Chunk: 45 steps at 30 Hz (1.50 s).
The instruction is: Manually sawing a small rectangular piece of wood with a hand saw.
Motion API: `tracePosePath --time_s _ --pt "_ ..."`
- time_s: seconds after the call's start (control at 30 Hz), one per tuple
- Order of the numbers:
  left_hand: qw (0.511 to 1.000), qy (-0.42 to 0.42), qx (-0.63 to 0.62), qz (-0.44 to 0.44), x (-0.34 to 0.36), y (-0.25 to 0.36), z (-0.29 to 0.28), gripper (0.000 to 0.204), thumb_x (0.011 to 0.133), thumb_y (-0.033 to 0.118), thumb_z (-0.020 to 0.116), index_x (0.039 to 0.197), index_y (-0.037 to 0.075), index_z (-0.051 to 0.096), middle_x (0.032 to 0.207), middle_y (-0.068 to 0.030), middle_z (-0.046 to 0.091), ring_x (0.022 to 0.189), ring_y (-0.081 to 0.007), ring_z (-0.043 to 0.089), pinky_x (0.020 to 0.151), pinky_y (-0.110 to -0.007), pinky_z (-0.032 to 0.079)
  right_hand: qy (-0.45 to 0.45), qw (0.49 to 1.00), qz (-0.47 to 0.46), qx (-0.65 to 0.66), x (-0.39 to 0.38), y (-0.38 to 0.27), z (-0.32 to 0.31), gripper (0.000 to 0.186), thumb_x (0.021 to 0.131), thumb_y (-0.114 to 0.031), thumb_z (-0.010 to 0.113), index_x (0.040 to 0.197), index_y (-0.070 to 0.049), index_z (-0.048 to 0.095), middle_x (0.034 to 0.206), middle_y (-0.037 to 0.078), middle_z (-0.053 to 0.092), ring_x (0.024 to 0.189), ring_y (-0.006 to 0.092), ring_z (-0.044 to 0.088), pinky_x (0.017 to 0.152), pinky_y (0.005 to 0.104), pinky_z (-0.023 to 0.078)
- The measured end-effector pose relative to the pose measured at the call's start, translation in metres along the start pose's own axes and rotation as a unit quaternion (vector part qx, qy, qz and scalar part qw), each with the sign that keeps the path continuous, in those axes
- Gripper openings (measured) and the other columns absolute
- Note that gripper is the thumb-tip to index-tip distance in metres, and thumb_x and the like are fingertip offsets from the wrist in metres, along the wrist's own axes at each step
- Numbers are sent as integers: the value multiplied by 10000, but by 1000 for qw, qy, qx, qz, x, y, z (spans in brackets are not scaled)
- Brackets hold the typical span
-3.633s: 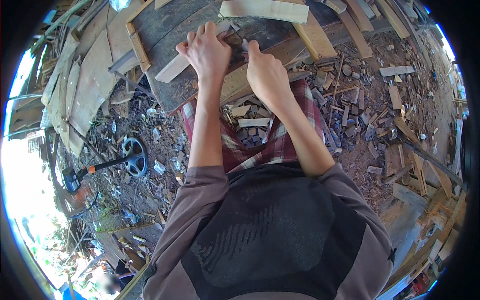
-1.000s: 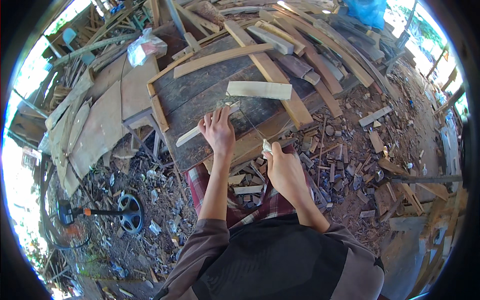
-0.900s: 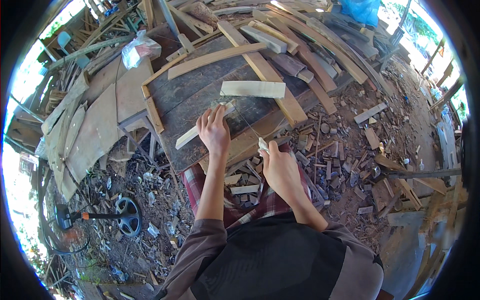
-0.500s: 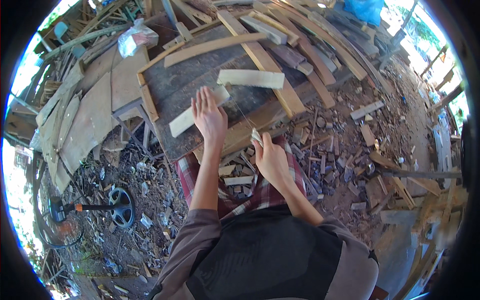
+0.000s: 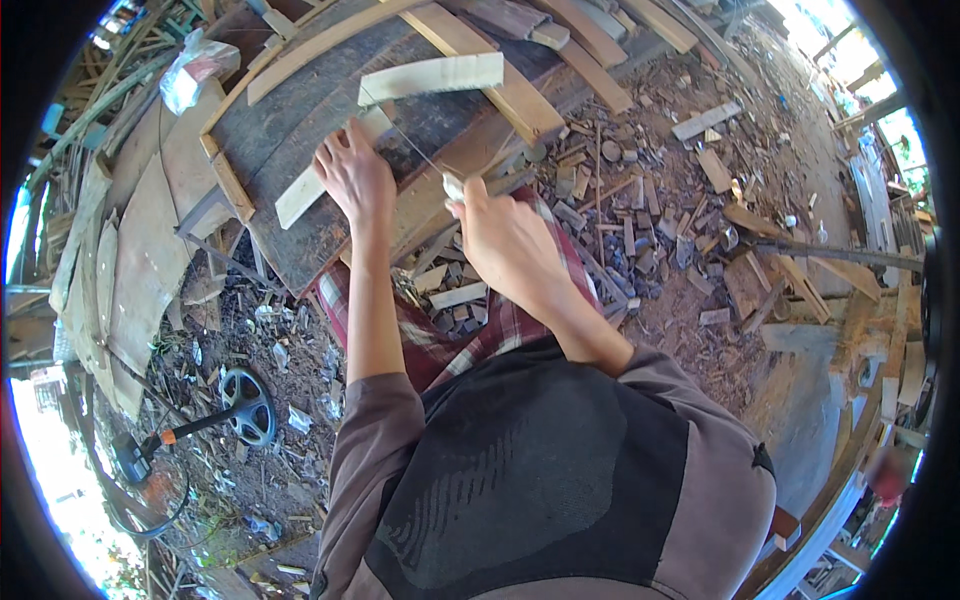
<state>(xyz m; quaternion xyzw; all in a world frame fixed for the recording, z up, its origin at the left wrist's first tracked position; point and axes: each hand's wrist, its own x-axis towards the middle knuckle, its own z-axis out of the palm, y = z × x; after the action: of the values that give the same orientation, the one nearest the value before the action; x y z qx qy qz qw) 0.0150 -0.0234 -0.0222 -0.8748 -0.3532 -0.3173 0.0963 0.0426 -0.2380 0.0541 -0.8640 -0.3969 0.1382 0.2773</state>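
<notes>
My left hand (image 5: 357, 178) presses on a pale wooden piece (image 5: 302, 198) lying slantwise on the dark worktable (image 5: 262, 140). Its fingers are bent over the wood, and part of the piece is hidden under them. In my right hand (image 5: 500, 238) is the whitish handle (image 5: 453, 187) of what looks like a hand saw. The thin blade (image 5: 412, 142) shows edge-on as a line, running past the far end of the piece. Just beyond lies a second pale wooden block (image 5: 432, 77), with a jagged lower edge.
Long planks (image 5: 475, 62) lie across the table's far right side. Wood offcuts (image 5: 630, 225) litter the ground at right. Warped sheets (image 5: 140, 240) lean at left, beneath a clear plastic bag (image 5: 198, 70). A black wheel on a shaft (image 5: 248, 405) stands at lower left.
The whole view has shifted, so the table sits further up and left. My left fingers have gone from stretched out to bent over the wood. My right hand still grips the handle.
</notes>
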Motion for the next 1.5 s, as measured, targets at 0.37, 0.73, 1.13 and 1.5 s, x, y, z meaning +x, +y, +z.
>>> tracePosePath --time_s 0.37,0.73,1.13,1.5 --pt "989 142 -4 36 5 -1 -2 378 925 154 586 1298 95 566 1205 -145 535 1097 -310 529 918 -476 417 158 982 -30 103 -3 1 -21 271 1000 -253 494 938 8 464 630 250 613 612 448 628 540 536 480" --pt "995 -33 -85 40 11 -15 -45 164 889 119 644 1046 89 679 1045 -99 687 992 -258 651 826 -374 524 149 985 46 77 6 72 -18 285 998 -267 496 937 11 501 628 244 607 604 447 622 559 532 484" --pt "995 48 -37 78 17 -23 -36 237 893 159 634 1122 100 637 1307 -78 579 1236 -309 495 1005 -496 368 139 988 40 62 7 83 -15 282 997 -267 499 957 12 511 672 250 624 642 448 627 591 528 487" --pt "996 53 -52 52 -1 -14 -25 251 879 158 655 1115 74 641 1289 -70 609 1248 -262 516 1034 -454 352 161 986 21 48 7 92 -5 282 990 -262 515 917 11 509 650 237 620 615 433 625 564 521 489"
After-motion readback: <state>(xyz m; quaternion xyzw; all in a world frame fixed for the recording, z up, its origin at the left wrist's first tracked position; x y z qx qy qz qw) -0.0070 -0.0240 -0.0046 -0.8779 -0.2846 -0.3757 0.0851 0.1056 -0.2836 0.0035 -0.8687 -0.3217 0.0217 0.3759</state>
